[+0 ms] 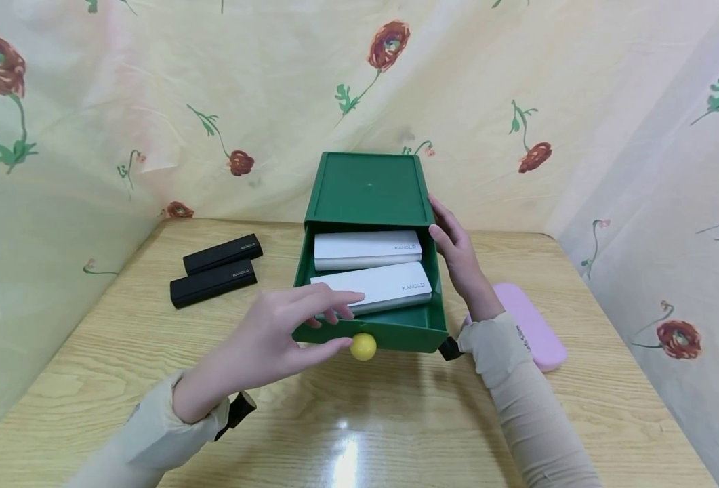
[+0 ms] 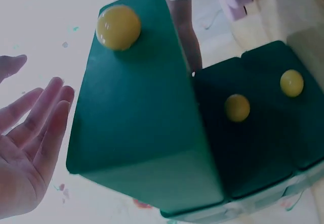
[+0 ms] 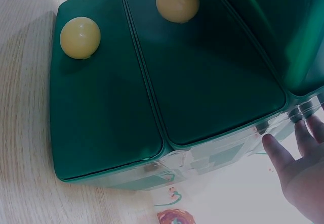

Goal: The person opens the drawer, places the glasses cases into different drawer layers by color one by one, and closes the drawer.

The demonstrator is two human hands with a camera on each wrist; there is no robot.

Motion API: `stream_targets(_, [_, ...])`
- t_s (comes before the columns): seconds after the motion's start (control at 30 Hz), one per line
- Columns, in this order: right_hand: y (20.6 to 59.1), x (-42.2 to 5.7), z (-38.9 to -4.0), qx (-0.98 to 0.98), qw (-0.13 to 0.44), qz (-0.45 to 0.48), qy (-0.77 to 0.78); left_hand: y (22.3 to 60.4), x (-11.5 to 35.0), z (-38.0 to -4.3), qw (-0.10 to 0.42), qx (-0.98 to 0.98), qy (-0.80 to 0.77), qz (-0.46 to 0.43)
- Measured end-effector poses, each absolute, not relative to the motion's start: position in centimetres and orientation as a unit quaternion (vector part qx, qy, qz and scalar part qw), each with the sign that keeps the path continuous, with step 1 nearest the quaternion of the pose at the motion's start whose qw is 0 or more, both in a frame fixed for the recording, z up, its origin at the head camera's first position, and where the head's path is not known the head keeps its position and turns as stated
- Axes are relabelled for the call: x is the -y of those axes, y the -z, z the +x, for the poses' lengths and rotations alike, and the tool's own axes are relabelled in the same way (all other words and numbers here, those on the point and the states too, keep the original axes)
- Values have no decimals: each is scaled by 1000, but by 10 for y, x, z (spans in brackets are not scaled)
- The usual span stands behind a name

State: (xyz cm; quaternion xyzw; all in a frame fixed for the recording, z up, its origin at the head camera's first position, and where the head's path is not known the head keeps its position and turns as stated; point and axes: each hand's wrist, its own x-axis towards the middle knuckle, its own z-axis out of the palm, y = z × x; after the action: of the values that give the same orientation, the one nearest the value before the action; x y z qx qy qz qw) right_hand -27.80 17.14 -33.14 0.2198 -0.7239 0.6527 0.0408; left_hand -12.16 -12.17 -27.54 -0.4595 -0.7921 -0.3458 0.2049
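Note:
A green drawer cabinet (image 1: 369,188) has its top drawer (image 1: 396,337) pulled out, with a yellow round knob (image 1: 363,346) on the front. Inside lie two white oblong cases marked KANOLD: the rear case (image 1: 365,245) square to the drawer, the front case (image 1: 396,281) slightly askew. My left hand (image 1: 286,325) hovers over the drawer's front left corner, fingers loosely spread, overlapping the front case's left end and holding nothing. On the cabinet's right side my right hand (image 1: 457,247) rests, its fingertips (image 3: 271,142) at the clear side wall.
Two black oblong cases, a rear one (image 1: 221,253) and a front one (image 1: 213,283), lie on the wooden table (image 1: 121,352) to the left. A pink case (image 1: 530,325) lies beside my right forearm. Two lower drawers (image 3: 217,77) are closed. A flowered cloth (image 1: 261,81) hangs behind.

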Motion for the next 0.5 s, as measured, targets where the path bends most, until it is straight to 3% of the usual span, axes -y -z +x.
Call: stream_targets(0.5, [331, -170, -277, 724, 44, 220, -652, 303, 118, -109, 145, 775, 436, -434])
